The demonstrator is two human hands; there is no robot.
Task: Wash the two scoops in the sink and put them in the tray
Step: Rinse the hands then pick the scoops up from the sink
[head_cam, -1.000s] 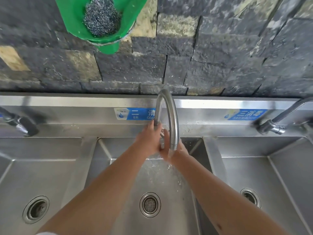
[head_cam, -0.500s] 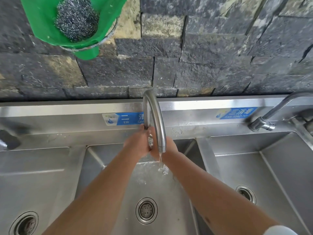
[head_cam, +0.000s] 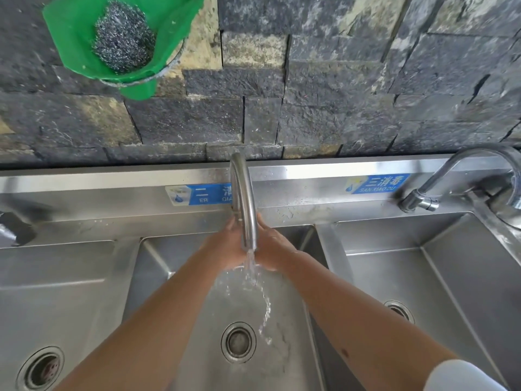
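No scoop and no tray show in the head view. My left hand (head_cam: 225, 248) and my right hand (head_cam: 275, 249) are held together under the curved steel tap (head_cam: 244, 204) over the middle sink basin (head_cam: 180, 277). Water runs from the spout between my palms and falls toward the drain (head_cam: 238, 342). Both hands are flat with fingers pointing at the back wall, and I see nothing held in them. The tap hides where the palms meet.
A left basin (head_cam: 56, 300) and a right basin (head_cam: 439, 277) flank the middle one. A second tap (head_cam: 451, 176) stands at the right. A green holder (head_cam: 84, 46) with a steel-wool scourer (head_cam: 124, 38) hangs on the dark stone wall.
My hands have stayed under the tap, with the palms shifting against each other in the water. The camera has tilted, moving the view slightly.
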